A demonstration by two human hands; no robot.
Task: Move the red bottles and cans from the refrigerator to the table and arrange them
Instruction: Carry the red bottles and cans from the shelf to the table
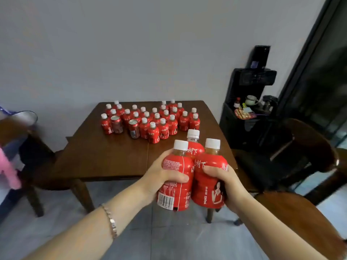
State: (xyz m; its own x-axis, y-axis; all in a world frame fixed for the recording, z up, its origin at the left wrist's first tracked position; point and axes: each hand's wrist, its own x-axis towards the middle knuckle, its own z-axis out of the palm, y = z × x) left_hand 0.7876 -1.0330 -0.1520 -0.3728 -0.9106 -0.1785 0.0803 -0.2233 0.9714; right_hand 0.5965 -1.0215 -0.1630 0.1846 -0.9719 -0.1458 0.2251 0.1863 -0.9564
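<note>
I hold three red bottles with white caps upright, pressed together, in front of the table's near edge. My left hand [159, 177] grips the left bottle [177, 177]. My right hand [225, 184] grips the right bottle [208, 184]. The third bottle [194, 145] is squeezed between and behind them. On the brown wooden table [112, 156], several red bottles [163, 126] stand grouped toward the far side. Two red cans [116, 124] [134, 128] stand at the front left of that group.
Dark wooden chairs stand at the left [33, 156] and right [300, 152] of the table, another chair back [300, 218] near my right arm. A black water dispenser [247, 102] with cups stands right of the table. A dark glass door [323, 72] lies far right.
</note>
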